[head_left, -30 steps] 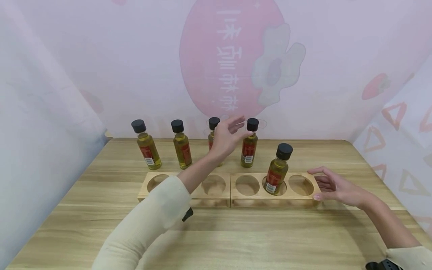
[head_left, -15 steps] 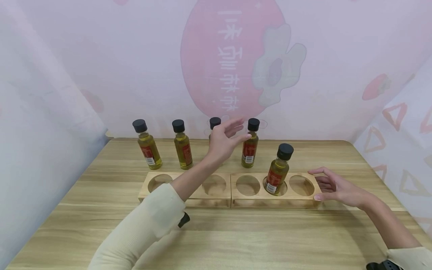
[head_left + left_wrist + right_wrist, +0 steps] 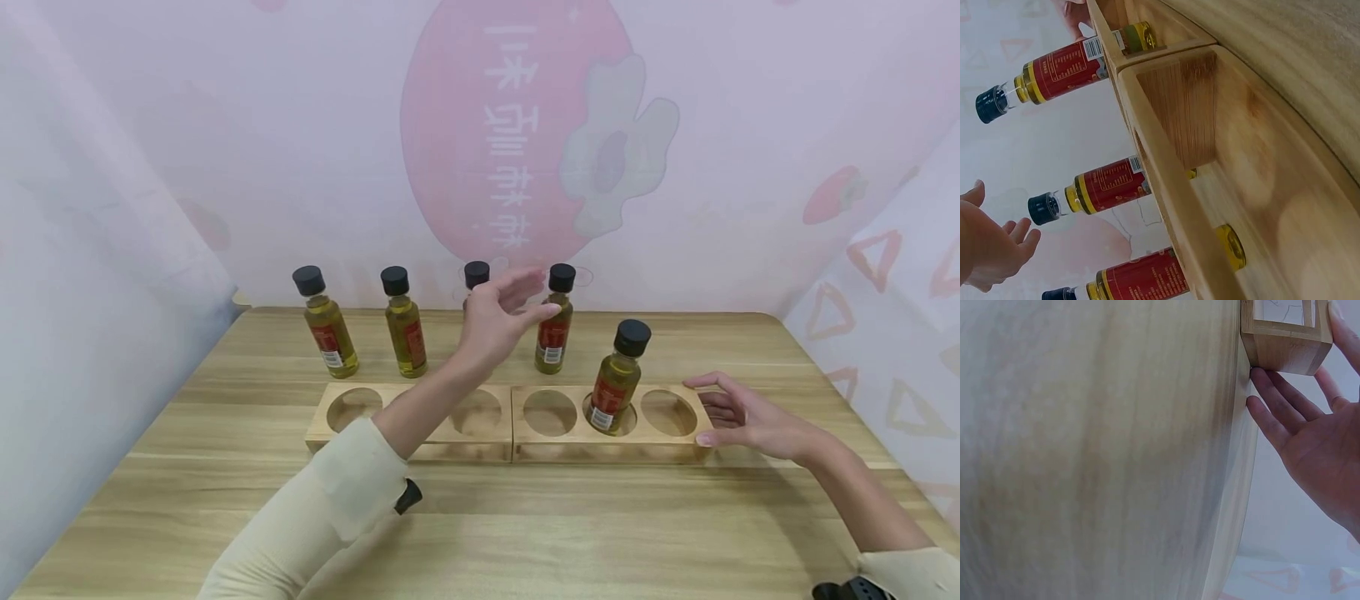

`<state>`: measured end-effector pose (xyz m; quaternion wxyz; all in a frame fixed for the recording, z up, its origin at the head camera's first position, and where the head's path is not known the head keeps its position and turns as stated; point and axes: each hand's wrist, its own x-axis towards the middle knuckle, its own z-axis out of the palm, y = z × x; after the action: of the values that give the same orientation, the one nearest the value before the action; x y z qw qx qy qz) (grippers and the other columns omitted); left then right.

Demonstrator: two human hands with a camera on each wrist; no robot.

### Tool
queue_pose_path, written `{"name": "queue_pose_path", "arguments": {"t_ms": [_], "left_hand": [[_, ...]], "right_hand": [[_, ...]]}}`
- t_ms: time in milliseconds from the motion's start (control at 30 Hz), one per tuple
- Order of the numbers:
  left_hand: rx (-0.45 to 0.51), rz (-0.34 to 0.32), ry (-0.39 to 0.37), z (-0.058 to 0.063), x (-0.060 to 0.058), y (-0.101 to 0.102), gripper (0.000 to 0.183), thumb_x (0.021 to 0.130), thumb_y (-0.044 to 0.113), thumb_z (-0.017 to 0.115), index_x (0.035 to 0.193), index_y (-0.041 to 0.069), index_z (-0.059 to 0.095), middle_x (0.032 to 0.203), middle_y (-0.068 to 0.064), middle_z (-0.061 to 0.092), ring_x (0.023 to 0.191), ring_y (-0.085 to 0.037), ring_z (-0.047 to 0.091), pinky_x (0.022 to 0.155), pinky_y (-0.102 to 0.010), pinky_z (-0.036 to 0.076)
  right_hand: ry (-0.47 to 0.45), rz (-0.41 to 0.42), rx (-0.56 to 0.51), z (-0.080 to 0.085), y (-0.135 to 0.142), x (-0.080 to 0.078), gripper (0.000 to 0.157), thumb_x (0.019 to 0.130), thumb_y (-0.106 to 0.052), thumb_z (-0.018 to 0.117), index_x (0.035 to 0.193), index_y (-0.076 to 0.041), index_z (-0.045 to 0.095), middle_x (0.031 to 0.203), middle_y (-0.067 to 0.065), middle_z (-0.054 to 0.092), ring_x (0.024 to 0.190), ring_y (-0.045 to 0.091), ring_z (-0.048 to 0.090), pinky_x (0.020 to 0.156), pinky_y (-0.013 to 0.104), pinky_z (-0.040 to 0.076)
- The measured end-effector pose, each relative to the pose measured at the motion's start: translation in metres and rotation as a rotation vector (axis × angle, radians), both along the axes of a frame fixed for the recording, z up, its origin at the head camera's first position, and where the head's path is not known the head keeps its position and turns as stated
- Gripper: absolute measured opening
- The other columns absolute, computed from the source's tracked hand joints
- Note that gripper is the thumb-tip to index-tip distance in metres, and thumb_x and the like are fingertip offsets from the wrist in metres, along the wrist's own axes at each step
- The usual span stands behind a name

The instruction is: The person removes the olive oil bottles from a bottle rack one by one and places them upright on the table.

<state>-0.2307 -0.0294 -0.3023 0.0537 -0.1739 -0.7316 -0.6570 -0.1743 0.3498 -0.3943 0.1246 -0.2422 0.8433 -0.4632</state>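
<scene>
My left hand [image 3: 491, 321] hovers with loosely extended fingers beside an oil bottle [image 3: 552, 333] with a black cap and red label, behind the rack. A gap shows between that hand [image 3: 994, 240] and the bottle's cap [image 3: 1043, 208] in the left wrist view. My right hand [image 3: 757, 425] grips the right end of a wooden bottle rack [image 3: 577, 437], thumb at the near corner and index finger at the far one. In the right wrist view the other fingers [image 3: 1279, 400] lie by the rack's end face [image 3: 1285, 355]. One bottle [image 3: 613, 387] leans in the rack's middle hole.
A second wooden rack [image 3: 480, 452] abuts on the left, partly hidden by my left forearm. Behind it stand two bottles [image 3: 406, 333] [image 3: 330, 337] and a third bottle [image 3: 476, 273], mostly covered by my hand. A printed curtain [image 3: 337, 150] hangs behind the table [image 3: 525, 533].
My left hand has dropped slightly, its thumb now lower against the bottle in the head view, and the forearm has drawn back a little. The right hand and bottles stay in place.
</scene>
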Motion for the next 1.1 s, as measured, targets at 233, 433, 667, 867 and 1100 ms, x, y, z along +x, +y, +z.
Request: {"name": "queue_pose_path", "arguments": {"t_ms": [233, 433, 667, 867, 1100], "left_hand": [[0.022, -0.086, -0.006, -0.006, 0.005, 0.008, 0.051, 0.091, 0.006, 0.081, 0.138, 0.000, 0.063, 0.138, -0.015, 0.067, 0.130, -0.022, 0.063, 0.111, -0.035, 0.050], [0.037, -0.158, -0.013, -0.010, 0.009, 0.015, 0.052, 0.091, 0.004, 0.080, 0.139, -0.002, 0.062, 0.139, -0.016, 0.065, 0.132, -0.023, 0.062, 0.113, -0.044, 0.048], [0.018, -0.212, 0.036, -0.012, 0.014, 0.023, 0.053, 0.090, 0.005, 0.081, 0.139, -0.001, 0.063, 0.138, -0.015, 0.067, 0.129, -0.020, 0.064, 0.113, -0.042, 0.049], [-0.005, -0.286, 0.073, -0.013, 0.016, 0.030, 0.053, 0.089, 0.005, 0.083, 0.138, -0.001, 0.063, 0.137, -0.013, 0.068, 0.128, -0.017, 0.064, 0.111, -0.033, 0.049], [-0.029, -0.361, 0.032, -0.018, 0.021, 0.042, 0.058, 0.089, 0.006, 0.083, 0.142, 0.002, 0.061, 0.140, -0.012, 0.066, 0.129, -0.019, 0.063, 0.109, -0.025, 0.049]], "right_hand": [[-0.013, -0.010, 0.006, 0.000, -0.001, 0.000, 0.064, 0.092, -0.003, 0.076, 0.145, 0.002, 0.039, 0.156, 0.040, 0.033, 0.138, 0.064, 0.034, 0.100, 0.010, 0.042], [-0.029, -0.014, 0.010, 0.000, -0.002, 0.000, 0.064, 0.093, -0.005, 0.076, 0.145, 0.001, 0.039, 0.156, 0.039, 0.032, 0.139, 0.064, 0.032, 0.100, 0.010, 0.042], [-0.025, -0.017, 0.017, 0.001, -0.002, 0.000, 0.064, 0.093, -0.005, 0.076, 0.145, 0.000, 0.039, 0.156, 0.039, 0.033, 0.139, 0.065, 0.032, 0.100, 0.010, 0.042], [-0.020, -0.017, 0.018, 0.001, -0.001, -0.001, 0.065, 0.093, -0.005, 0.075, 0.146, -0.001, 0.039, 0.155, 0.039, 0.035, 0.139, 0.060, 0.036, 0.100, 0.012, 0.044], [-0.033, -0.015, 0.016, 0.000, -0.002, 0.000, 0.064, 0.094, -0.006, 0.075, 0.146, 0.000, 0.038, 0.156, 0.039, 0.034, 0.139, 0.064, 0.031, 0.100, 0.011, 0.043]]}}
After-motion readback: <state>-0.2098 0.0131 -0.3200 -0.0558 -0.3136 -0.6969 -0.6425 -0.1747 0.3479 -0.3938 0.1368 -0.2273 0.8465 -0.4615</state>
